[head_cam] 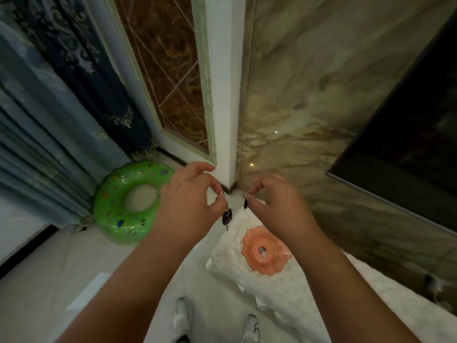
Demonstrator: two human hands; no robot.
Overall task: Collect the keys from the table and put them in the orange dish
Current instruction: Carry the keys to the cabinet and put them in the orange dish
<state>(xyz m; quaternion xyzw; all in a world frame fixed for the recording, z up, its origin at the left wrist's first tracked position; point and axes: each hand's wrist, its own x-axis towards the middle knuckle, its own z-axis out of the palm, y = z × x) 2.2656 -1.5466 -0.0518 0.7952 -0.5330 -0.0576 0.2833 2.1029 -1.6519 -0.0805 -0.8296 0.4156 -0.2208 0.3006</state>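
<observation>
The orange dish (265,250) with a scalloped rim sits on the white-clothed table (284,293), and a small metal key lies in its middle. My left hand (190,201) pinches a ring from which a dark-headed key (226,217) hangs, above and left of the dish. My right hand (274,201) pinches a second small dark key (245,203) between thumb and forefinger, above the dish's far side. Both hands hover in the air, a short gap apart.
A green inflatable swim ring (133,201) lies on the pale floor at the left, by blue curtains (37,120). A white pillar and a marble wall stand behind the table. A dark screen (408,132) hangs at the right. My white shoes (183,318) show below.
</observation>
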